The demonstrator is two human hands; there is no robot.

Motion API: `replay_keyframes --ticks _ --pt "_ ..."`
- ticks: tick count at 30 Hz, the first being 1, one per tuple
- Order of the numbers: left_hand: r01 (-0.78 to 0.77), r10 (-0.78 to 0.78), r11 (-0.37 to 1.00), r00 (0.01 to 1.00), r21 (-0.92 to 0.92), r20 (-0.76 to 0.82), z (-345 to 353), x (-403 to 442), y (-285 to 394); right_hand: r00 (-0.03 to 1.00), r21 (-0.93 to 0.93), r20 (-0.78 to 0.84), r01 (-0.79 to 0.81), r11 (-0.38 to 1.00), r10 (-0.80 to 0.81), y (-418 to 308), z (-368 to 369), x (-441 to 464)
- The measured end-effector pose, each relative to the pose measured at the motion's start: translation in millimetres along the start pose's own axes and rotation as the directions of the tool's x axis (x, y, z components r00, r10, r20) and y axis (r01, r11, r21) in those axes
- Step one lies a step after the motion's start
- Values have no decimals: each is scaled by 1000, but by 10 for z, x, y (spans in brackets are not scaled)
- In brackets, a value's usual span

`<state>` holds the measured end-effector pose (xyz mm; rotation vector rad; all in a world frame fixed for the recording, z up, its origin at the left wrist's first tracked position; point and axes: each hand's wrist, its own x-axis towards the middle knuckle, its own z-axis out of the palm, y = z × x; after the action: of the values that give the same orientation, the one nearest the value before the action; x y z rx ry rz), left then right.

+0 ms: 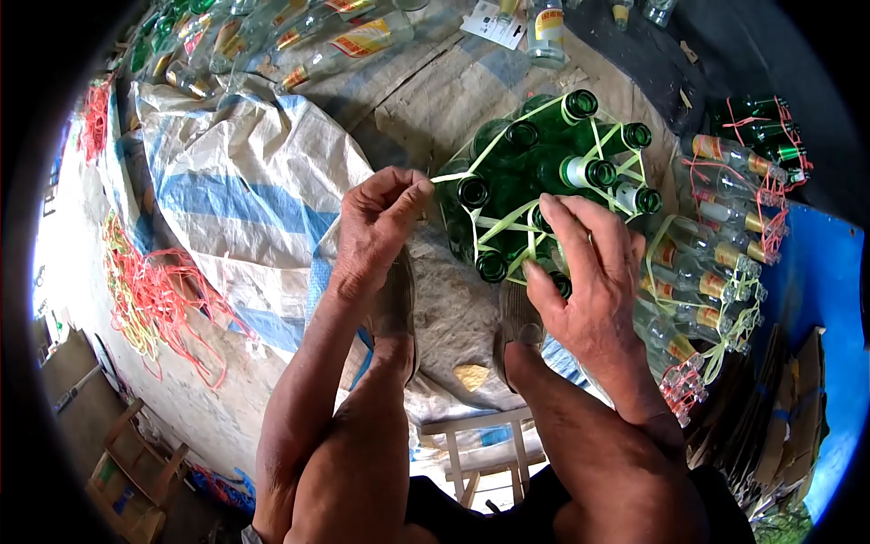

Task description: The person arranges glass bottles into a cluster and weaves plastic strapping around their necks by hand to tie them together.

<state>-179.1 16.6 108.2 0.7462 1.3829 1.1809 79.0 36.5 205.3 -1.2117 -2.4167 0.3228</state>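
A bundle of several green glass bottles (542, 165) stands upright in front of me, their necks laced together with pale yellow-green plastic strap (489, 148). My left hand (385, 213) is left of the bundle, thumb and forefinger pinched on an end of the strap, which runs to the nearest left bottle neck. Over the front right of the bundle is my right hand (594, 263), its thumb and fingers apart around the front bottle necks. Its fingertips touch or nearly touch the strap there; the ring and little fingers are partly hidden.
Strapped bundles of clear bottles (711, 281) lie along the right. More loose bottles (362, 41) lie at the back left. A white-and-blue woven sack (245, 181) spreads on the left, beside tangled red and yellow straps (168, 299). Flattened cardboard (788, 417) stands at lower right.
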Motion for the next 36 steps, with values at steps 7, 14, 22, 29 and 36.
replay_keyframes --ticks 7,14,22,29,36 --pt "23 -25 997 999 70 30 -49 211 87 1000 4 -4 -6 1000 6 -15 -8 9" --pt "42 -51 992 996 120 70 0 276 110 1000 9 -6 -4 1000 4 -3 -13 13" --pt "81 -152 927 974 365 169 78 556 400 1000 42 28 2 999 -3 -18 -80 115" --pt "53 -266 857 898 513 350 194 863 607 982 137 187 -51 989 25 -6 26 447" --pt "-37 -230 853 869 521 437 251 1000 522 972 74 232 -46 996 28 72 251 611"
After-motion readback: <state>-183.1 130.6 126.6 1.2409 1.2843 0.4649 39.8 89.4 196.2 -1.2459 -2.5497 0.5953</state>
